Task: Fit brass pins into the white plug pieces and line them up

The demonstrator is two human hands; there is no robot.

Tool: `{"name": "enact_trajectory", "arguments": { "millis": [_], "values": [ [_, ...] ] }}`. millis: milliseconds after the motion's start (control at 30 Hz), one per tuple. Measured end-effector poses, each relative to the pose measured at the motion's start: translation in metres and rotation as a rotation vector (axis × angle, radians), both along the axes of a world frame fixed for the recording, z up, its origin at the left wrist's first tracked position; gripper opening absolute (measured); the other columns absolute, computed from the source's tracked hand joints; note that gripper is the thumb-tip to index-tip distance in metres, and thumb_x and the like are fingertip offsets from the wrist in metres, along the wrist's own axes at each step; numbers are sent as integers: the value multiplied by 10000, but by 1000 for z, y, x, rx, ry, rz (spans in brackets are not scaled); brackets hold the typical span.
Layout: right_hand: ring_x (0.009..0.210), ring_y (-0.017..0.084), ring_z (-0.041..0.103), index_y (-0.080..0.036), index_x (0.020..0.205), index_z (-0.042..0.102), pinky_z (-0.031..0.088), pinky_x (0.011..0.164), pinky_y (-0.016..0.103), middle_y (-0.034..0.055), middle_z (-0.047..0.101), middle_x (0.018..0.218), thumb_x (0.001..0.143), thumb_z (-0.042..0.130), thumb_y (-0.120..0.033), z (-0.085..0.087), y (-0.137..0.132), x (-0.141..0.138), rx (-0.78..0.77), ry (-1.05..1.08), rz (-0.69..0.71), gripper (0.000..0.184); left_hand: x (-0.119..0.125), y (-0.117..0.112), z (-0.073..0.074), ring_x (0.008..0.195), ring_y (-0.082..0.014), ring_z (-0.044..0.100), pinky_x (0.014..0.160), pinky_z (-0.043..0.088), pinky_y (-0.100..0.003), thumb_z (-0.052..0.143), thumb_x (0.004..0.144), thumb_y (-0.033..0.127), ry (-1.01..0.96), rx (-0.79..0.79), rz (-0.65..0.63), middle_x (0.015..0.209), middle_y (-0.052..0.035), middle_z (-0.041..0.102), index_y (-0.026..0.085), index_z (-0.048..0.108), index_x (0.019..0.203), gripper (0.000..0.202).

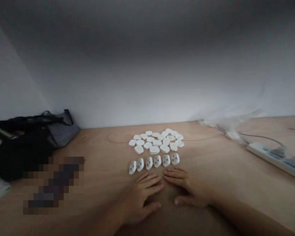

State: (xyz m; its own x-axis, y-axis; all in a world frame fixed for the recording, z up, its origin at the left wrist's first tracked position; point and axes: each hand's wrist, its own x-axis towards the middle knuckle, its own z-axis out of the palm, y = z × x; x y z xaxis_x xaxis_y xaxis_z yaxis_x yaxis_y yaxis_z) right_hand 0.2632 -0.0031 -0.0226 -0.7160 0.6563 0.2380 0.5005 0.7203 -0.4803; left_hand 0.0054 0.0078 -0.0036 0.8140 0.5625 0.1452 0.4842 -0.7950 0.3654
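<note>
1. Live on head cam, I've got both hands in view on the wooden tabletop (100, 144), nothing gripped.
2. L hand (137, 203): released, palm down, fingers spread flat, empty. Tips sit just short of the row's L end, no contact that I can see.
3. R hand (189, 190): also released, flat and empty, thumb out toward the L hand. Fingertips (173, 173) just below the row's R half, v. close but apparently not touching.
4. Row of 6 white plastic three-pin socket covers (153, 162) at 12 o'clock from the hands, just ahead, each tilted, three dark holes showing.
5. Cluster of white plastic pieces (156, 141) right behind the row, also 12 o'clock, lying flat, packed close, some overlapping.
6. At 2 o'clock: white power strip (272, 157) with grey cable (263, 136), clear plastic bag (226, 126) crumpled behind it against the white wall (147, 98).
7. At 10 o'clock: black bag (19, 147) beside a striped bag (62, 131).
8. At 9 o'clock: an item (54, 185) on the table, pixelated, can't tell what.
</note>
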Motion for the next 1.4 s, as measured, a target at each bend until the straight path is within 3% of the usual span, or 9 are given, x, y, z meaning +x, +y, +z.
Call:
{"name": "enact_trajectory", "arguments": {
  "millis": [267,500,667,767,833,900,1100,1300,1400],
  "values": [
    [1344,272,227,-240,1417,202,141,1100,511,96,257,1458,832,493,-537,7,4,-2,-51,-152,41,717,1,-1,1,1284,-285,367,1046,282,-531,579,823,399,22,-29,16,1384,-64,430,300,429,1316,524],
    [1327,283,271,-242,1403,259,157,1089,522,110,294,1444,814,532,-521,4,4,0,-38,-110,39,706,1,-3,2,1275,-290,379,1041,282,-541,572,822,423,36,-41,26,1378,-76,438,288,448,1306,518],
    [1306,291,313,-238,1384,315,197,1073,522,118,345,1422,780,571,-531,3,5,0,-23,-90,5,718,1,1,-5,1156,-274,503,957,412,-464,582,824,354,-77,73,33,1273,-85,549,270,569,1199,384],
    [1285,291,350,-243,1368,352,202,1071,518,116,385,1401,770,584,-532,3,4,1,-25,-59,-7,703,-7,18,-4,918,-211,599,883,465,-384,554,837,268,-253,249,141,995,-80,648,220,663,1001,202],
    [1283,293,352,-244,1360,368,205,1069,516,113,399,1393,760,593,-536,4,4,1,-27,-47,-10,704,-18,33,0,919,-215,586,872,463,-382,554,833,267,-285,302,289,960,-78,625,202,659,932,158],
    [1284,295,349,-241,1357,375,210,1068,512,116,399,1393,752,600,-540,4,4,1,-31,-42,-11,711,-31,47,3,1031,-258,545,912,434,-426,603,791,298,-260,261,378,1087,-100,581,189,613,1044,275],
    [1283,288,353,-237,1358,373,189,1074,517,117,398,1393,761,599,-523,3,4,1,-33,-69,-27,699,-59,64,-3,1172,-245,490,996,376,-434,564,825,296,-190,-140,325,1294,-78,513,226,430,1297,496],
    [1281,289,355,-247,1356,374,200,1073,510,112,397,1394,754,607,-521,4,4,1,-36,-44,-17,701,-62,59,7,1036,-264,569,881,465,-421,619,781,327,-313,-22,487,1173,-59,599,232,454,1290,543],
    [1282,290,351,-244,1351,385,212,1066,512,114,404,1390,753,609,-518,3,4,1,-22,-40,-15,695,-44,41,12,974,-251,591,855,486,-397,638,765,307,-375,-42,446,1160,-40,605,236,521,1221,476]
  ]
}}
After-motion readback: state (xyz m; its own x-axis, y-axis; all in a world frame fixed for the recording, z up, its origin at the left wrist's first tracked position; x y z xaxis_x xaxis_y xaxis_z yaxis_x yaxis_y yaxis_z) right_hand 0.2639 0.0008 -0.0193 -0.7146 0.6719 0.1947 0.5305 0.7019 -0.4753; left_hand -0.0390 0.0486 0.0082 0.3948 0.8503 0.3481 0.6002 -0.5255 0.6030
